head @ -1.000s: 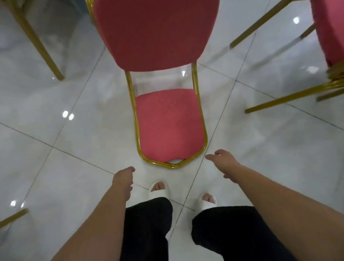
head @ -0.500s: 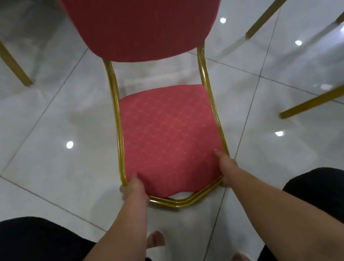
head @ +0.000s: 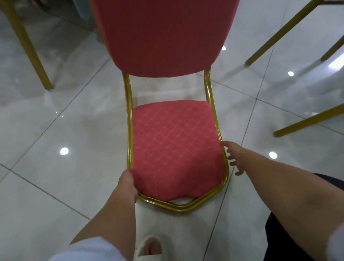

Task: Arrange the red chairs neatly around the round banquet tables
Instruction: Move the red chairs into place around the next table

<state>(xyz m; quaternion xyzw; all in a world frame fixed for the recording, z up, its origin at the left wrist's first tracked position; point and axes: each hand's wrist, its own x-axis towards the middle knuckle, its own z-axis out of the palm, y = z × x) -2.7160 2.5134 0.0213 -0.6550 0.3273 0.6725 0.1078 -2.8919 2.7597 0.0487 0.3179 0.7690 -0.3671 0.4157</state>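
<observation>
A red chair (head: 174,146) with a gold tube frame stands right in front of me on the tiled floor, its seat facing me and its padded back rising to the top of the view. My left hand (head: 128,184) grips the front left corner of the seat, fingers tucked under the cushion edge. My right hand (head: 233,159) is at the seat's right side with its fingers spread. Its thumb is at the gold frame and the other fingers are off the chair. No round table is in view.
Gold legs of other chairs stand at the far left (head: 29,48) and slant in from the upper right (head: 291,24) and mid right (head: 314,119). My foot in a white slipper (head: 149,251) is just below the seat's front. Glossy grey tiles surround the chair.
Both hands reached down from in front of my legs to the seat's front corners. The right hand has since loosened from the right edge and spread its fingers. The left still grips.
</observation>
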